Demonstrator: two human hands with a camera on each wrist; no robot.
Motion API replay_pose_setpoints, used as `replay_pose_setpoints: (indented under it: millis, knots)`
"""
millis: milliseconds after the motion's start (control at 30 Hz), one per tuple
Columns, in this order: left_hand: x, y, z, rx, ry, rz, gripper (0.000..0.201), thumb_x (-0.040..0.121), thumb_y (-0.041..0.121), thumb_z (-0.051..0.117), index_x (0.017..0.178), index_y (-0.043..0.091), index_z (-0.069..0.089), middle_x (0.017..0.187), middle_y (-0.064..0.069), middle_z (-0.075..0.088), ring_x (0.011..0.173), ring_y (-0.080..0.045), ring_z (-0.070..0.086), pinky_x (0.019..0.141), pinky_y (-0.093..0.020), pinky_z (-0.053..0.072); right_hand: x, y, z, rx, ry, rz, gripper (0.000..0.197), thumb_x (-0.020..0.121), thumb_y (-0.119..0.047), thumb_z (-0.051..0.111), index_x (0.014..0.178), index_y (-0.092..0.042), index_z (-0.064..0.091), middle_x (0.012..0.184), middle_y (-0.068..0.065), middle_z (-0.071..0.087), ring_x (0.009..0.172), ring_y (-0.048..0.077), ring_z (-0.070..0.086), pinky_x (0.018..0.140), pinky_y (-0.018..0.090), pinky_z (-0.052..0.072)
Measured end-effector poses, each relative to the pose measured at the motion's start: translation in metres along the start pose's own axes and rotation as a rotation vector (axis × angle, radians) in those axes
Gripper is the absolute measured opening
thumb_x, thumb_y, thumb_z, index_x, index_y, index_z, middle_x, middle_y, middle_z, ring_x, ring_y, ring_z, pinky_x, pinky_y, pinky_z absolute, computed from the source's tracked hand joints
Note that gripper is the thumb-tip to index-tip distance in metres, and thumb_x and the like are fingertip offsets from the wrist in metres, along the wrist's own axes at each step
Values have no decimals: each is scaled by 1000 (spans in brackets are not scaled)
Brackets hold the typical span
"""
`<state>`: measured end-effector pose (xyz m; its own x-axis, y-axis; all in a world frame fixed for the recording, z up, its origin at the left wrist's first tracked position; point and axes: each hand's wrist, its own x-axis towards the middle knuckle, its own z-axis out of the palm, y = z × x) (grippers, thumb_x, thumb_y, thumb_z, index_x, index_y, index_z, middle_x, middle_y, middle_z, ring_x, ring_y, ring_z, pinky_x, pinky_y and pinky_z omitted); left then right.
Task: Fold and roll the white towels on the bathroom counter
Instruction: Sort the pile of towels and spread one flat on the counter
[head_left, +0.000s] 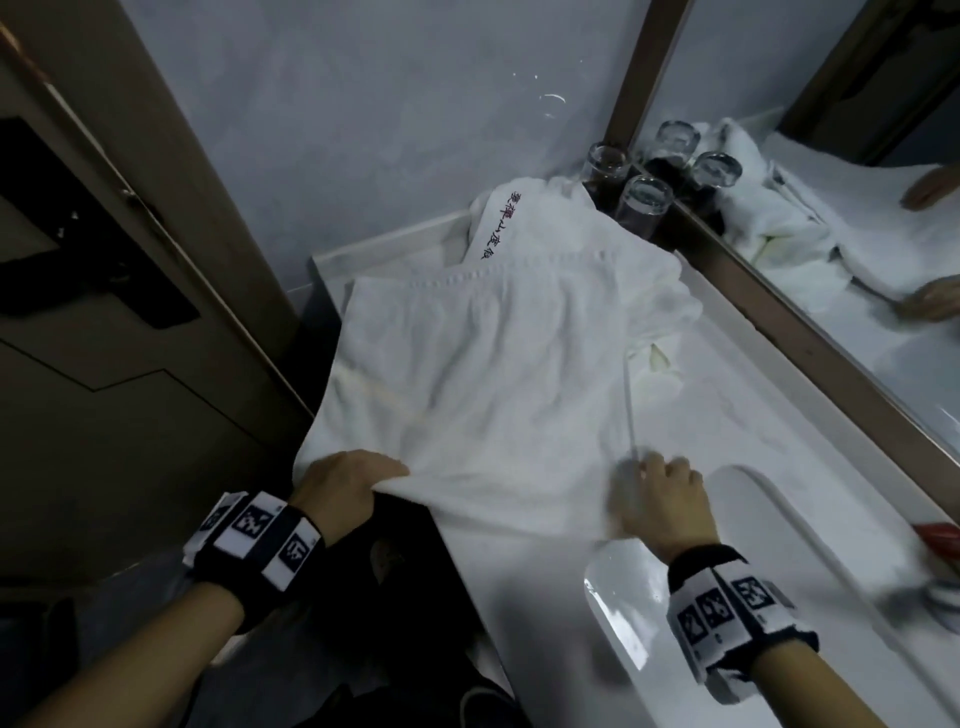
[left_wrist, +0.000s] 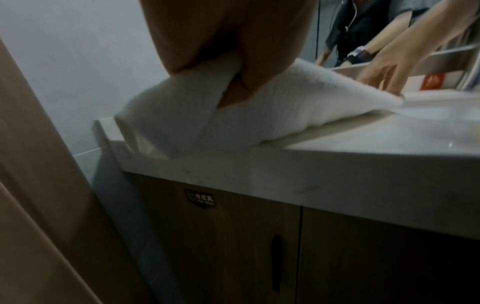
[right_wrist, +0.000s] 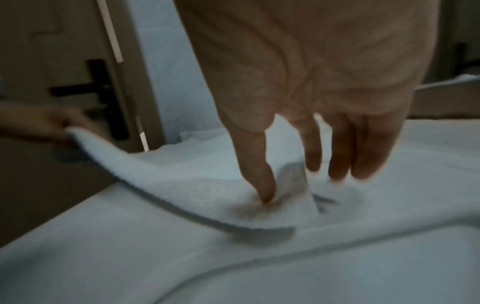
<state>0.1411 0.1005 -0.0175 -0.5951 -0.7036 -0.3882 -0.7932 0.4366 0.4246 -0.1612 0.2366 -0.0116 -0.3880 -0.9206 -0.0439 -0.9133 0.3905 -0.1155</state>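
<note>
A white towel (head_left: 493, 374) lies spread flat on the white counter (head_left: 717, 395). At the counter's front edge, my left hand (head_left: 348, 488) grips the towel's near-left corner and lifts it; the left wrist view shows the cloth (left_wrist: 285, 102) pinched in that hand (left_wrist: 228, 61). Over the near-right corner is my right hand (head_left: 660, 488). In the right wrist view its thumb (right_wrist: 267, 193) digs into the towel (right_wrist: 182, 181), and a small raised flap sits between thumb and index finger. A second crumpled towel (head_left: 498, 223) with embroidered lettering lies behind.
Several upturned glasses (head_left: 644, 202) stand in the back corner by the mirror (head_left: 831, 249). The sink basin (head_left: 753, 597) lies directly right of the towel's near edge. A door (head_left: 104, 312) stands to the left, and cabinet doors (left_wrist: 259, 246) sit under the counter.
</note>
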Motion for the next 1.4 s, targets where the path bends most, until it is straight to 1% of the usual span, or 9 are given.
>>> replay_pose_setpoints:
  millis: [67,200,400,633,767,1067,1200,1300,1400]
  knots:
    - [-5,7,-5,-55,83,-25,40,87,17,41,124,16,57,134,-6,55,122,-21,51,102,-25,35,-4,-19,-2,313,86,-63,42,79,-19,72,112,3,59,108,21,56,96,36,57,86,41,49]
    - [-9,21,-21,-145,204,13,55,69,24,32,113,21,66,120,-8,65,109,-28,61,95,-38,46,-14,-53,16,522,-324,-304,92,72,-55,69,146,-26,22,146,-11,28,134,5,25,111,24,17]
    - [-17,17,-33,-66,256,65,51,70,23,35,109,21,68,111,-7,70,100,-28,66,88,-35,51,-6,-39,44,139,-284,-208,81,85,-10,57,148,-26,10,157,-7,13,144,8,15,115,23,13]
    - [-16,-22,-29,73,99,-78,32,88,17,46,113,26,63,114,-10,67,101,-31,62,83,-36,50,11,6,3,56,-306,60,56,83,-3,44,124,-40,55,120,1,65,108,25,60,83,30,46]
    - [-6,-33,-35,33,79,-101,23,87,12,49,101,19,65,96,-13,68,91,-33,62,73,-34,48,30,17,-10,56,-396,111,45,82,0,44,103,-33,68,91,6,69,86,27,62,66,29,44]
    - [38,-48,-57,-198,-131,-76,15,82,2,52,77,12,61,84,-13,61,89,-31,61,79,-37,48,87,10,-38,91,-800,105,19,69,-43,76,81,-30,70,81,-9,68,84,12,62,75,28,49]
    - [68,-41,-58,-64,-348,12,19,82,13,58,96,2,63,90,-9,60,96,-25,59,79,-27,44,117,-11,-48,477,-419,36,33,79,-53,56,70,-24,68,72,-8,69,76,13,64,72,20,45]
    - [95,-29,-65,6,-403,74,27,87,31,58,92,5,63,97,-9,64,95,-21,58,80,-26,43,144,-30,-46,616,-173,-8,13,90,-18,58,87,-14,70,83,-3,71,75,15,64,67,3,41]
    - [130,-16,-78,-13,-292,71,21,88,30,55,87,11,63,92,-5,66,90,-21,62,80,-31,48,171,-50,-43,619,-128,-63,16,91,-11,57,103,-14,67,97,-1,67,82,11,60,78,10,43]
